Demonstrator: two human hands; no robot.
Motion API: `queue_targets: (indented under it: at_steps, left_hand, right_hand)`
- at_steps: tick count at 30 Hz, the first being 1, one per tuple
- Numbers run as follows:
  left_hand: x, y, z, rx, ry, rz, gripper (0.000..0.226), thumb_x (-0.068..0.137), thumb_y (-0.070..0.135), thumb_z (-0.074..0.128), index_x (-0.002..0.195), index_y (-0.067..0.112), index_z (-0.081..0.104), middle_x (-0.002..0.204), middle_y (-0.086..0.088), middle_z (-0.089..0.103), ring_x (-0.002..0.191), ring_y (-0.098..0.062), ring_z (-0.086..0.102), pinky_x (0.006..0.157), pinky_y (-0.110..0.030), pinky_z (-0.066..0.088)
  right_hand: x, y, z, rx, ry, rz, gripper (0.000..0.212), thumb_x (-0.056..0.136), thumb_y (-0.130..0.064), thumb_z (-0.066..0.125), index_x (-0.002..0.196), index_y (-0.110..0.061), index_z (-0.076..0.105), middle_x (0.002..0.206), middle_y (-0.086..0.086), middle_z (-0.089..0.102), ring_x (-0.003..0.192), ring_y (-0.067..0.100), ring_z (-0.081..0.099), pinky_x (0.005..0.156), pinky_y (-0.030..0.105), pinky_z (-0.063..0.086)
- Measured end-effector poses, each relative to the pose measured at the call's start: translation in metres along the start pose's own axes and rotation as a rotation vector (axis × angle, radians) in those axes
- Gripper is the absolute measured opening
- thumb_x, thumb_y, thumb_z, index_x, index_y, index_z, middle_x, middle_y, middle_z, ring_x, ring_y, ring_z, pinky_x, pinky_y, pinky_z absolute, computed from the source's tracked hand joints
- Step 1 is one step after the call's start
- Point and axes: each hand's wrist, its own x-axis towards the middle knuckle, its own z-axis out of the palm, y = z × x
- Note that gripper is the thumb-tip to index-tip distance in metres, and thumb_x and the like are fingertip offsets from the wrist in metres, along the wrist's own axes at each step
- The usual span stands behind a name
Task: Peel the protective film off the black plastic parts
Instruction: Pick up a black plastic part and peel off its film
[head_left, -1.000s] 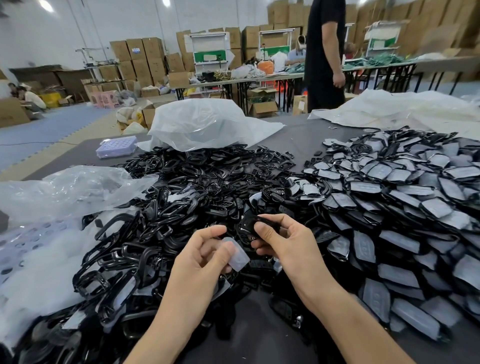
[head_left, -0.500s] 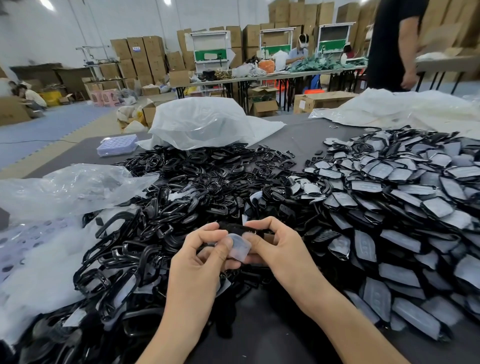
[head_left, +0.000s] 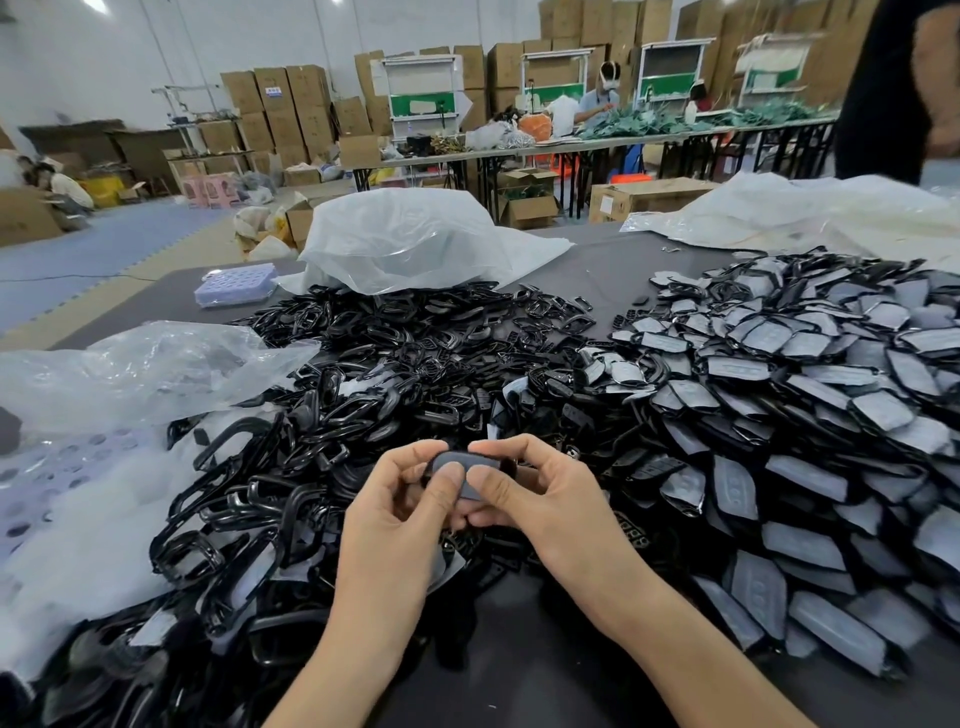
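Two hands meet just above the bare near strip of the dark table (head_left: 519, 680). The left hand (head_left: 395, 525) and the right hand (head_left: 556, 512) both pinch one small black plastic part (head_left: 460, 462) held between them. Each thumb presses on its upper face, and the curled fingers support it from below. That face carries greyish protective film (head_left: 469, 488); whether any edge has lifted cannot be told.

Left of the hands, a heap of bare black loop-shaped frames (head_left: 322, 415) runs from beside the left forearm to well beyond the fingertips. Right of the hands lies a heap of flat film-covered black parts (head_left: 810, 415), overlapping like scales.

Farther left, a crumpled clear plastic bag (head_left: 130, 369) rests above a white perforated sheet (head_left: 57, 467).

Beyond the hands, at the far edge of the frame heap, sits a slumped white plastic bag (head_left: 410, 244), with a lilac compartment tray (head_left: 234, 283) just to its left. Beyond the right hand, pale plastic sheeting (head_left: 810, 213) covers the table's far end.

In the background, a seated person (head_left: 602, 101) works at long tables (head_left: 597, 143), and stacked cardboard boxes (head_left: 291, 98) line the wall. A standing person in black (head_left: 893, 93) is cut off by the upper right edge, and a crouching person (head_left: 65, 189) is at the far left.
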Motion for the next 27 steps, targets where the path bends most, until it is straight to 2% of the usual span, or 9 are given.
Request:
queue_targets:
  at_steps: [3, 7, 12, 17, 20, 23, 27]
  left_hand:
    - [0.0007, 0.0011, -0.0004, 0.021, -0.068, -0.003, 0.016, 0.080, 0.031, 0.069, 0.095, 0.030, 0.072, 0.091, -0.005, 0.075, 0.080, -0.019, 0.073, 0.077, -0.027, 0.059]
    - [0.0000, 0.0022, -0.0030, 0.036, -0.089, 0.011, 0.017, 0.097, 0.020, 0.058, 0.099, 0.031, 0.071, 0.094, -0.007, 0.075, 0.087, -0.026, 0.073, 0.083, -0.029, 0.059]
    - [0.0012, 0.0025, -0.0052, 0.183, -0.075, 0.028, 0.025, 0.096, 0.015, 0.061, 0.098, 0.038, 0.070, 0.087, 0.005, 0.072, 0.079, -0.014, 0.071, 0.075, -0.018, 0.054]
    - [0.0020, 0.0025, -0.0043, 0.249, -0.045, 0.049, 0.016, 0.096, 0.010, 0.062, 0.099, 0.025, 0.067, 0.083, 0.005, 0.071, 0.066, -0.015, 0.070, 0.064, -0.019, 0.055]
    - [-0.0015, 0.0010, -0.0027, 0.290, -0.024, 0.085, 0.018, 0.100, 0.012, 0.056, 0.102, 0.026, 0.068, 0.085, 0.001, 0.074, 0.074, -0.014, 0.072, 0.069, -0.020, 0.056]
    - [-0.0052, 0.0023, -0.0009, 0.266, -0.038, 0.078, 0.023, 0.102, 0.012, 0.052, 0.107, 0.026, 0.069, 0.085, 0.001, 0.076, 0.079, -0.013, 0.074, 0.071, -0.014, 0.054]
    - [-0.0050, 0.0061, 0.0004, 0.225, -0.086, 0.035, 0.024, 0.102, 0.012, 0.051, 0.112, 0.024, 0.070, 0.092, 0.000, 0.077, 0.087, -0.016, 0.074, 0.081, -0.021, 0.056]
  right_hand:
    - [0.0001, -0.0016, -0.0014, -0.044, 0.040, -0.019, 0.014, 0.094, -0.009, 0.067, 0.107, -0.011, 0.071, 0.083, 0.011, 0.078, 0.070, 0.017, 0.074, 0.064, 0.018, 0.056]
    - [0.0006, -0.0041, -0.0029, -0.083, 0.071, -0.042, 0.012, 0.096, -0.010, 0.064, 0.105, -0.013, 0.072, 0.079, 0.011, 0.077, 0.065, 0.014, 0.072, 0.061, 0.018, 0.055]
    - [-0.0007, -0.0025, -0.0024, -0.061, 0.075, -0.016, 0.011, 0.097, -0.013, 0.064, 0.106, -0.011, 0.070, 0.086, 0.014, 0.077, 0.070, 0.017, 0.075, 0.064, 0.018, 0.057]
    - [-0.0003, 0.0010, -0.0028, -0.095, 0.046, -0.008, 0.011, 0.095, -0.019, 0.068, 0.103, -0.013, 0.069, 0.085, 0.006, 0.078, 0.077, 0.021, 0.077, 0.067, 0.018, 0.057]
    - [-0.0004, 0.0022, -0.0032, -0.132, 0.063, -0.027, 0.008, 0.093, -0.024, 0.071, 0.099, -0.020, 0.070, 0.082, 0.004, 0.078, 0.072, 0.018, 0.076, 0.067, 0.018, 0.057]
    - [0.0007, 0.0040, -0.0051, -0.184, 0.118, -0.058, 0.006, 0.093, -0.027, 0.071, 0.092, -0.032, 0.072, 0.080, 0.004, 0.077, 0.067, 0.017, 0.073, 0.066, 0.021, 0.057]
    - [0.0007, 0.0052, -0.0066, -0.233, 0.159, -0.078, 0.008, 0.095, -0.027, 0.070, 0.094, -0.035, 0.071, 0.082, 0.003, 0.077, 0.066, 0.018, 0.073, 0.065, 0.023, 0.057]
